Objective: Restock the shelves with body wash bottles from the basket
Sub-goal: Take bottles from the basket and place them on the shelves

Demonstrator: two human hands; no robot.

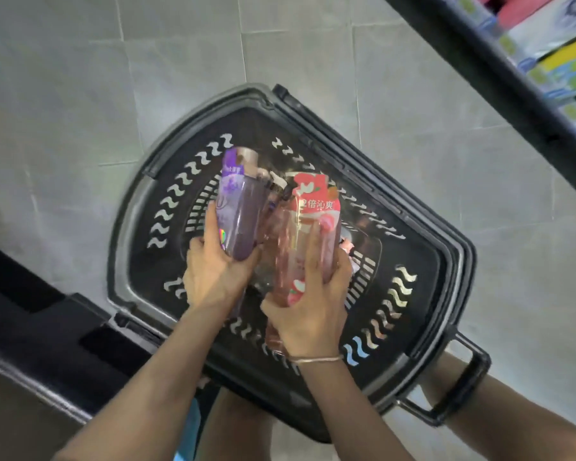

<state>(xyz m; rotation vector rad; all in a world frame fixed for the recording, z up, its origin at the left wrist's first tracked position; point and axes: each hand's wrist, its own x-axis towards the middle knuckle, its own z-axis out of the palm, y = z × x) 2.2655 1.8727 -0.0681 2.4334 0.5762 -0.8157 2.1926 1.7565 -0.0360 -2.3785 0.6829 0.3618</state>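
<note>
The left hand (pixel 213 274) has its grip curled round a purple bottle (pixel 238 207); the right hand (pixel 308 311) has its grip clamped on a pink bottle (pixel 308 234) — both held over the black basket (pixel 423 294) on the floor. Picking-up step, likely; next they must be carried to the shelf (pixel 499 81). The pink label reads "倍沁爽" — the purple one is blurred.

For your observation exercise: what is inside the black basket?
Inside the basket, the left hand grips a purple bottle and the right hand a pink bottle. Anything beneath them is hidden.
</note>
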